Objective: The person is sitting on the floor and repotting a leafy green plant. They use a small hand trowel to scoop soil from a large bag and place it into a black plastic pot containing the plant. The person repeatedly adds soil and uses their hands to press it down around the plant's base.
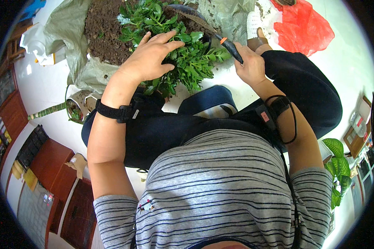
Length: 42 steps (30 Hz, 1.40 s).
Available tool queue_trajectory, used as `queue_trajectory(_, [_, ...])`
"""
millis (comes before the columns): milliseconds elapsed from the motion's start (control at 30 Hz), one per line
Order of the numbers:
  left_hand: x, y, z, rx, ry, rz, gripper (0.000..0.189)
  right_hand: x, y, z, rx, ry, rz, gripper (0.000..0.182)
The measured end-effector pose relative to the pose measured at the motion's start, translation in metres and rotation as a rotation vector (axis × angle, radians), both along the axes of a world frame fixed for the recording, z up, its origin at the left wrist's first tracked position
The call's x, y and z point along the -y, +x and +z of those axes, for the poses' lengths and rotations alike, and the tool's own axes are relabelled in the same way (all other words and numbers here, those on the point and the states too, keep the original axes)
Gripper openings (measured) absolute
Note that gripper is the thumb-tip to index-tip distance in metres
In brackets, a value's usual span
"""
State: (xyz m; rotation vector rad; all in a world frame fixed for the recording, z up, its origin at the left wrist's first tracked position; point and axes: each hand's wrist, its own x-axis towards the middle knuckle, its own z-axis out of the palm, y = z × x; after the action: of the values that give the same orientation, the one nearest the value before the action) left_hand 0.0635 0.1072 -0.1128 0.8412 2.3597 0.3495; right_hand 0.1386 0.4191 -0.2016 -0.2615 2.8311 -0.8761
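A leafy green plant (187,59) leans over the near side of a dark round pot (207,43), which is mostly hidden. My left hand (154,56) lies on the leaves with its fingers spread. My right hand (251,63) grips the black handle of a garden trowel (229,46) with an orange ring. The trowel's soil-covered blade reaches over the pot, where dark soil shows. Left of the plant, a heap of brown soil (103,34) lies on a greenish plastic sheet (78,67).
A red plastic bag (305,28) lies at the upper right beside my shoe. A small pot (78,107) with plant matter stands left of my knee. A blue cushioned stool (205,99) is between my legs. A large-leaved plant (338,165) stands at the right.
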Motion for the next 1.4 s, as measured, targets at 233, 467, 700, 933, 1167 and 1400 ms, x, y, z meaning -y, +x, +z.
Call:
queue_trajectory(233, [0.000,0.002,-0.002,-0.029,-0.010,-0.015,0.069,0.010,-0.021,0.000,-0.091,-0.001,-0.007,0.048])
queue_trajectory(467, [0.003,0.004,-0.004,-0.027,-0.010,-0.008,0.070,-0.001,-0.005,0.010,-0.022,-0.008,0.007,0.047])
queue_trajectory(700, [0.002,0.007,-0.006,-0.038,-0.019,-0.009,0.073,0.000,0.018,0.013,0.057,0.014,-0.041,0.045])
queue_trajectory(933, [0.005,0.008,0.004,-0.105,0.046,0.033,0.077,-0.001,0.020,0.023,0.126,0.044,-0.117,0.046])
queue_trajectory(1167, [0.038,-0.006,0.016,-0.197,0.259,0.155,0.065,-0.001,0.025,0.035,0.161,0.038,-0.146,0.043])
queue_trajectory(1400, [0.055,0.008,0.029,-0.201,0.136,0.289,0.042,-0.022,0.019,0.034,0.077,0.018,-0.142,0.041])
